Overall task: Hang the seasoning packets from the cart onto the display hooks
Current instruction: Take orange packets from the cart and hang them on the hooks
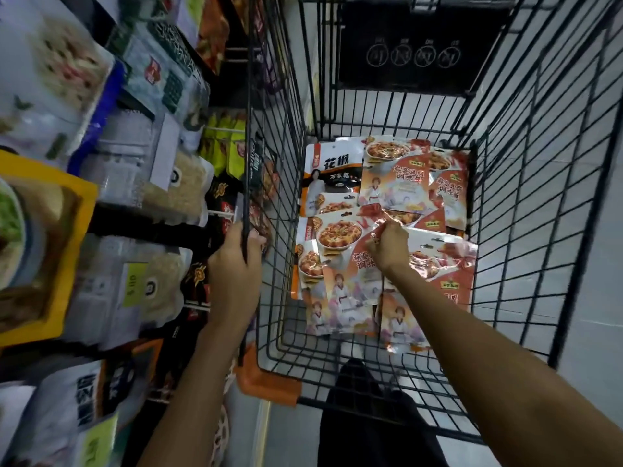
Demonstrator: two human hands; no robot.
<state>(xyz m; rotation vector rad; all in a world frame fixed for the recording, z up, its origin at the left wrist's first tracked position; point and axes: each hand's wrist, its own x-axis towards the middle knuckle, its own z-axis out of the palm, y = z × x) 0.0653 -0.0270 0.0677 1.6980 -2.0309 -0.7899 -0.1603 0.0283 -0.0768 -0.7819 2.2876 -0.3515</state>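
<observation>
Through the head camera I look down into a black wire cart [526, 197]. Its walls are a thin metal grid, with an orange plastic bumper [266, 379] on the near left corner and a flat black placard [418, 45] at the far end.

The seasoning packets [448, 183] lie flat on the cart floor in overlapping layers. They are glossy rectangular pouches in orange and white, crinkled enough to catch the light, each printed with a bowl of red food and a small hang slot at the top. Their long axes run roughly from me toward the far end, and the slotted ends point away from me. A white and black pepper pouch [332, 173] lies at the far left with the same heading.

My right hand [387, 246] reaches into the middle of the pile. Its fingers are curled and pinch the shiny upper right part of the top packet [340, 264], which lies slightly askew on the others. I cannot tell whether it is lifted off them.

My left hand [236, 261] is wrapped around the cart's left rim wire, with the thumb on the inner side.

To the left, outside the cart, thin white display hooks [219, 129] jut out among hanging soft plastic bags [161, 183], some clear and grainy and some dark foil. A dark trouser leg [357, 399] shows below the cart.
</observation>
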